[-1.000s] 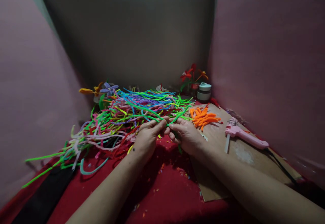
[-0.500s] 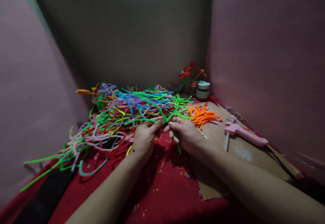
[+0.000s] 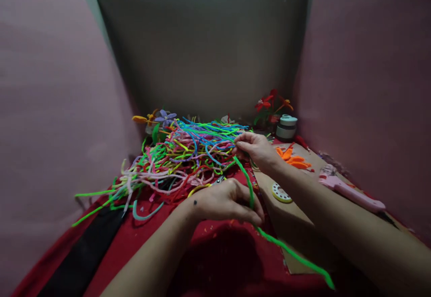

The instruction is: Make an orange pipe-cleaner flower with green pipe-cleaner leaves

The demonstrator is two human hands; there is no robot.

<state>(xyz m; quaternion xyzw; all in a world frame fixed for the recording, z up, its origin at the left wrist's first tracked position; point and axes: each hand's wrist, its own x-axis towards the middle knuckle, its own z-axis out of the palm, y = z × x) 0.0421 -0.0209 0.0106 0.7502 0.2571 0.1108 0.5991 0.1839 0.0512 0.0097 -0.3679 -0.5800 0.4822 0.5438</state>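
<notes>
My left hand (image 3: 224, 200) curls round a green pipe cleaner (image 3: 250, 183) slanting toward me from just below my right hand (image 3: 258, 148); whether those pinched fingers hold anything, I can't tell.

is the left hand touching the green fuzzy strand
Touching. The head view shows the green strand running through the left hand, between thumb and fingers.

The left forearm (image 3: 151, 254) extends inward from the lower left; its wrist (image 3: 197, 206) carries a small dark mark. The left hand (image 3: 227, 201) is back upward, fingers curled toward the thumb. The right forearm (image 3: 340, 209) enters from the right. The right hand (image 3: 259, 149) sits farther forward, fingertips gathered near the thumb.
</notes>
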